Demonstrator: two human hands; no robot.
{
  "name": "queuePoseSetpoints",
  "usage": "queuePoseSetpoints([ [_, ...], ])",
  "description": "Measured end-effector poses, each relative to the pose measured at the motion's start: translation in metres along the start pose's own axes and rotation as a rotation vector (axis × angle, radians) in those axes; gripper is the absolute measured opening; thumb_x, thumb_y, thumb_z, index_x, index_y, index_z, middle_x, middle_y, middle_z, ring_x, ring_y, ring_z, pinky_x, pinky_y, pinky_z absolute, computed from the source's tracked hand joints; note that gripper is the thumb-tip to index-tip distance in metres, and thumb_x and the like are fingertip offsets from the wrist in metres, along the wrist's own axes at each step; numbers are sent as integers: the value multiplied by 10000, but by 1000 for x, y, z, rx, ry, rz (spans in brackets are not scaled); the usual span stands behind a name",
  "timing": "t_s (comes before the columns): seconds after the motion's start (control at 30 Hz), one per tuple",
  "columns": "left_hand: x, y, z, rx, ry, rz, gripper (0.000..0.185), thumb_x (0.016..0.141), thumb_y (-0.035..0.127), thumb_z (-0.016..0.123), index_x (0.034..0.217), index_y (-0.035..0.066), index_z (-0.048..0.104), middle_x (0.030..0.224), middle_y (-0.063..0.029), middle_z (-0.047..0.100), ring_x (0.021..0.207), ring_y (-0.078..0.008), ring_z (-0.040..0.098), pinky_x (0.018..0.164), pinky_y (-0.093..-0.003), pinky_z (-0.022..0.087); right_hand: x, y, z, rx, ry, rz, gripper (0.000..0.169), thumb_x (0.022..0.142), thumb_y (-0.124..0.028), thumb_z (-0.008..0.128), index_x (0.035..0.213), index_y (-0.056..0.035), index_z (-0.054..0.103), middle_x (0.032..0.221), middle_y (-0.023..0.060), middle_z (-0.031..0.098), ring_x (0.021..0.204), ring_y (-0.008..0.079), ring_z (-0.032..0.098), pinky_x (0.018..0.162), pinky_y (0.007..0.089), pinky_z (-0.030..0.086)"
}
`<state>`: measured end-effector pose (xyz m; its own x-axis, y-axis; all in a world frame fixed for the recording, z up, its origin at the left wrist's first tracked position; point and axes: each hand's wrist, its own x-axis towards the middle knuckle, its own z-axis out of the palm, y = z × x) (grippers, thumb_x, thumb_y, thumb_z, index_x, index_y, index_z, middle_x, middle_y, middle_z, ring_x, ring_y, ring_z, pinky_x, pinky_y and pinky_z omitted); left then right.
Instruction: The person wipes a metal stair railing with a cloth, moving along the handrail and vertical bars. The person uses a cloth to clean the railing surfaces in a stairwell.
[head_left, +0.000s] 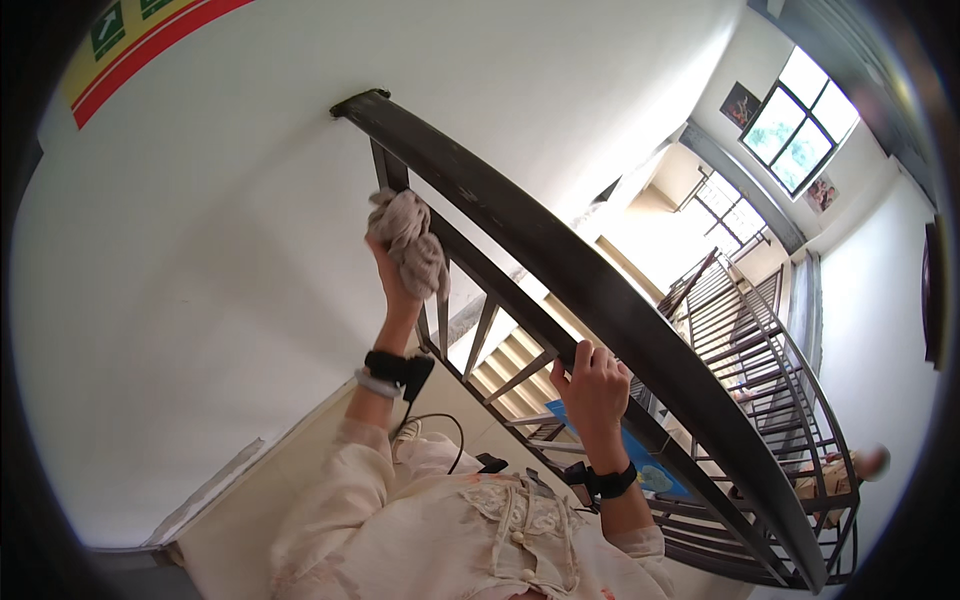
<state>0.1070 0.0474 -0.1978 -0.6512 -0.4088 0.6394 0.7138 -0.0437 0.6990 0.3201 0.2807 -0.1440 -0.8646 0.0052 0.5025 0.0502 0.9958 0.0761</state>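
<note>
A dark metal stair railing (570, 247) runs from the white wall down to the lower right. My left hand (394, 262) grips a crumpled greyish-beige cloth (411, 240) against the lower rail, close to the short post at the wall end. Most of that hand's fingers are hidden by the cloth. Farther along, my right hand (596, 386) is closed over the lower rail (517, 304), beneath the broad top handrail. Each wrist wears a black strap with a device, and a cable hangs from the left one.
Slanted balusters (480, 341) fill the railing's lower part. Beyond it are stairs (517, 367), a blue board (652, 457) and another railing (780, 337). Another person (832, 480) is at the far right. The white wall (187, 300) stands to the left.
</note>
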Motion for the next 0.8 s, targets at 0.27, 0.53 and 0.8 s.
queuePoseSetpoints([
  [0.27,-11,21,28,844,-501,187,336,763,158,629,1088,84,585,1047,-89,570,1004,-304,527,879,-387,416,1,-3,-2,1,-11,18,385,771,-358,750,878,-62,528,743,84,560,670,258,631,629,387,500],
  [0.53,-18,62,27,625,-770,632,473,713,270,676,1140,86,588,1062,-90,578,986,-280,540,869,-418,443,1,-3,-6,-2,-82,60,372,758,-320,764,871,-72,511,753,85,550,702,278,621,670,404,470],
  [0.8,102,6,-23,763,-591,397,432,757,270,649,1103,22,578,981,-132,563,945,-352,512,835,-431,444,-1,-6,-4,-43,-43,71,364,757,-315,744,896,-71,512,759,83,535,699,277,606,670,408,458],
])
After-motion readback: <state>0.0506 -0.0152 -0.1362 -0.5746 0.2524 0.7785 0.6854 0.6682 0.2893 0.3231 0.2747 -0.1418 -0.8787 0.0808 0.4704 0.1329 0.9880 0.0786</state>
